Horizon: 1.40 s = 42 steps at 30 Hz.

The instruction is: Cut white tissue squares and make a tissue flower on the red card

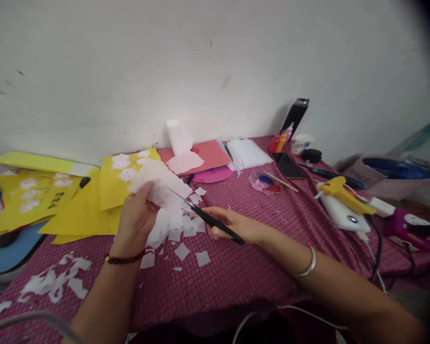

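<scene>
**Paper in left hand, scissors in right; most room at 4 o'clock**

Your left hand [138, 212] pinches the white paper [159, 177] by its lower edge. Your right hand [240, 225] is closed round the scissors [218, 224], which point to 10 o'clock, the tip in front of the paper; whether the blades are parted, you cannot tell.

Below the paper, cut pieces [181, 251] spread toward 6 o'clock. Beyond them the cloth [186, 296] runs to the near edge, and past it a white cable [304, 314] loops by your right forearm. Cloth also stretches to 4 o'clock, giving your right elbow room.

Your left side is tighter: yellow sheets [82, 210] at 9 o'clock, close to your left hand, and scraps [55, 282] at 8.

At 12 a paper roll [175, 136] stands near the wall [146, 62], which limits forward reach. A red folder [215, 155] lies at 1. Toward 2 come a white stack [251, 153], a phone [287, 166] and a black bottle [295, 117]. At 3, a yellow glue gun [347, 196] rests over a white power bank [344, 215].
</scene>
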Each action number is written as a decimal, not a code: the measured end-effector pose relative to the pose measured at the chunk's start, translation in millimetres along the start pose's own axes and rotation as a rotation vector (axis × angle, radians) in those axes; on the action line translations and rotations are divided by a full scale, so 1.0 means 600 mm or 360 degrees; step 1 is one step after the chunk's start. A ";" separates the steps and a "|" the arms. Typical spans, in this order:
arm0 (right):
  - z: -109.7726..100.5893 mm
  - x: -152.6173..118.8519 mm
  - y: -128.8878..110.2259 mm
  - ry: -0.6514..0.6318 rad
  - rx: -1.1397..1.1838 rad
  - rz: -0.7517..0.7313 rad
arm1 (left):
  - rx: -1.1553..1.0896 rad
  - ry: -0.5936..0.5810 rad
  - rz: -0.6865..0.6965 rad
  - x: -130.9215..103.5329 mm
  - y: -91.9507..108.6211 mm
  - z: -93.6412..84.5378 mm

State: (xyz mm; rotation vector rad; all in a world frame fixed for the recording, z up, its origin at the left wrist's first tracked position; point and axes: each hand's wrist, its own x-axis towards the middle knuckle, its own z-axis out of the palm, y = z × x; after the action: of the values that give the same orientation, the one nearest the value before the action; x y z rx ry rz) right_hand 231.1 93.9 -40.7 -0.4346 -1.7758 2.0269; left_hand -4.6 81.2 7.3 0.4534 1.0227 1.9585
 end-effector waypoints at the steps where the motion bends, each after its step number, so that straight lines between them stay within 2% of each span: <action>1: 0.000 -0.001 0.000 0.0011 0.0017 0.0011 | 0.0001 -0.0025 -0.0019 -0.001 0.000 -0.001; 6: -0.002 -0.004 -0.001 0.0046 0.0067 0.0081 | 0.0009 -0.0023 -0.0055 -0.002 0.000 -0.004; 16: 0.010 -0.008 -0.003 0.0247 0.0079 0.0180 | 0.0039 -0.0076 -0.0120 0.001 -0.001 -0.008; 20: 0.013 -0.011 -0.004 0.0228 0.0075 0.0196 | 0.0029 -0.0088 -0.0105 0.001 0.001 -0.009; 26: 0.010 -0.010 -0.001 0.0150 0.0096 0.0225 | 0.0145 -0.0343 -0.0057 -0.011 -0.001 -0.013; 30: 0.008 -0.011 -0.003 0.0041 0.0086 0.0161 | 0.0184 -0.0400 0.0019 -0.017 -0.007 -0.008; 35: 0.005 -0.012 0.001 0.0022 0.0076 0.0118 | 0.0209 -0.0420 -0.0059 -0.018 -0.019 -0.006; 42: 0.006 -0.007 0.010 0.0143 0.0098 0.0127 | 0.0179 -0.0455 -0.0235 -0.040 -0.042 0.003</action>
State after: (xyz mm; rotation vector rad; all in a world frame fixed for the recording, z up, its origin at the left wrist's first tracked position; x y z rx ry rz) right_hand 232.5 88.0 -46.1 -0.5770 -1.6626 2.0758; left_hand 23.7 69.9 -9.9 0.6799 0.9556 1.6549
